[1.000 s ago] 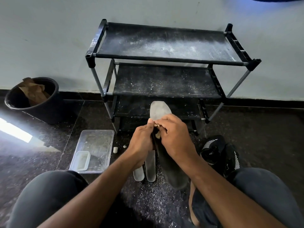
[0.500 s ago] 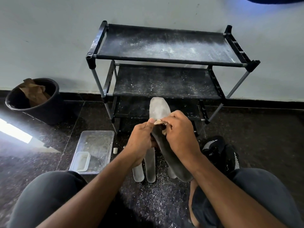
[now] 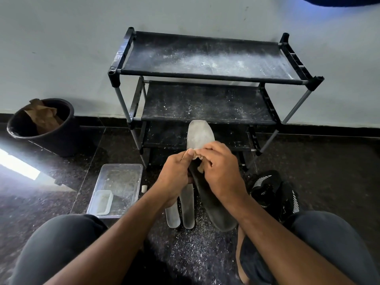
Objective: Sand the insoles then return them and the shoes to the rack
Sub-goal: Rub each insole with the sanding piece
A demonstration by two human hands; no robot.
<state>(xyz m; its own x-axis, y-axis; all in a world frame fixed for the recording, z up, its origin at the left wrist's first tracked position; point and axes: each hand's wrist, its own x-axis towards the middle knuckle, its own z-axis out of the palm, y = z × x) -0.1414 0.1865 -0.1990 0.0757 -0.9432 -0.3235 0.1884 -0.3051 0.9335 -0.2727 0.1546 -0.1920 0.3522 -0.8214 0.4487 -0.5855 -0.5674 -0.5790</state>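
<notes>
While both hands (image 3: 174, 173) pinch sandpaper (image 3: 197, 155) on insole (image 3: 200, 136), brown paper (image 3: 44, 117) fills bin (image 3: 61, 138), small tub (image 3: 102, 202) inside tray (image 3: 121, 168)

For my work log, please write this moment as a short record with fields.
held item: insole, dark underside toward the person
left hand: grips the insole
right hand: fingers pinch tan sandpaper on it
floor: two pale insoles, black shoes, clear plastic tray
shoe rack: dusty shelves
black bin: brown paper inside
</notes>
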